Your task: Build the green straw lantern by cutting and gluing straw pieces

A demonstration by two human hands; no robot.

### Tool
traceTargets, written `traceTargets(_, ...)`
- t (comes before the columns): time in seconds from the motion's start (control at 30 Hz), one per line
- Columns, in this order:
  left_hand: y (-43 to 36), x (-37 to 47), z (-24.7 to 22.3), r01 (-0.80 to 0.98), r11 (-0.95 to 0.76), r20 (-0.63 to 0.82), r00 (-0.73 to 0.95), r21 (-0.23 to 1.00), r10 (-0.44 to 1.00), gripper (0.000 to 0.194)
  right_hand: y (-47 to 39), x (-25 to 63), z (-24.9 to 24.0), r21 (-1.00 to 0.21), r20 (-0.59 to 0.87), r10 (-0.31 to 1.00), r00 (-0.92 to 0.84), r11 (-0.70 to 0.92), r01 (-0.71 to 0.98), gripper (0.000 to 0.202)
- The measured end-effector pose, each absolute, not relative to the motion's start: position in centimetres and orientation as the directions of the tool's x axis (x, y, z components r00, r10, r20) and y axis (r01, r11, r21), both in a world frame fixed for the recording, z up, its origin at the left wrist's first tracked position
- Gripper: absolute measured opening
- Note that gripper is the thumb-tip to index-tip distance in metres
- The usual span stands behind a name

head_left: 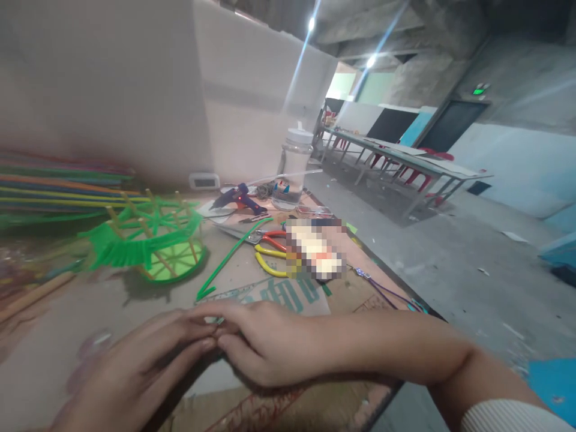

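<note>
Low in the head view, my left hand (148, 354) and my right hand (270, 342) meet fingertip to fingertip above the cardboard-covered table (252, 414). Both hands are closed in a pinch; a speck of green shows between them, too small to name. Just beyond the fingers lies a bent green pipe cleaner (234, 249), its hooked end nearest my hands. To the left stands a green craft piece (173, 240) with wooden sticks, a fringed green band and a round base. Pliers with yellow handles (270, 264) and a tool with orange handles (274, 240) lie past the pipe cleaner.
A blue glue gun (240, 198) with a red light and a clear bottle (294, 162) stand at the back. A pixelated object (315, 249) covers part of the tools. Colored pipe cleaners (58, 186) lie far left. Purple cords (382, 288) run along the right edge.
</note>
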State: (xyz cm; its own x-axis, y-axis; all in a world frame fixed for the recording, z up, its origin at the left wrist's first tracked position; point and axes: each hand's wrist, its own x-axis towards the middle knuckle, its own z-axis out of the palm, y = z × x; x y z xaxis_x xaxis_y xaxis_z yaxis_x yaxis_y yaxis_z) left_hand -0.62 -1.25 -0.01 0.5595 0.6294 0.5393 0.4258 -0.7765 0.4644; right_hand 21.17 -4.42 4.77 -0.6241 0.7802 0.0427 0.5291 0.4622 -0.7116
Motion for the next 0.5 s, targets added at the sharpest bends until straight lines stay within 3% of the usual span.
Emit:
traceTargets(0.13, -1.8, -0.5, 1.7, 0.381, -0.791, 0.504, 0.619, 0.479, 0.603, 0.017, -4.2, 21.7, 5.3, -0.746, 0.048, 0.803, -0.594, 0.424, 0.513, 0.048)
traceTargets(0.23, -2.4, -0.4, 2.3, 0.37, -0.763, 0.457, 0.633, 0.531, 0.625, 0.026, -3.4, 23.7, 5.5, -0.722, 0.204, 0.892, -0.404, 0.415, 0.554, 0.034)
traceTargets(0.3, -2.4, -0.4, 2.7, 0.381, -0.767, 0.464, 0.628, 0.517, 0.625, 0.031, -2.8, 25.5, 5.9, -0.629, 0.341, 0.897, -0.28, 0.44, 0.641, 0.028)
traceTargets(0.37, -2.1, -0.6, 3.3, 0.383, -0.807, 0.477, 0.661, 0.45, 0.579, 0.035, -2.5, 27.4, 6.5, -0.443, 0.465, 0.84, -0.28, 0.495, 0.747, 0.027)
traceTargets(0.43, -1.7, -1.0, 4.2, 0.409, -0.839, 0.448, 0.713, 0.36, 0.54, 0.037, -2.7, 29.5, 7.4, -0.297, 0.493, 0.824, -0.28, 0.462, 0.836, 0.033)
traceTargets(0.5, -1.5, -1.8, 5.0, 0.468, -0.835, 0.396, 0.735, 0.29, 0.55, 0.032, -3.1, 31.6, 8.1, -0.252, 0.481, 0.855, -0.196, 0.348, 0.903, 0.049)
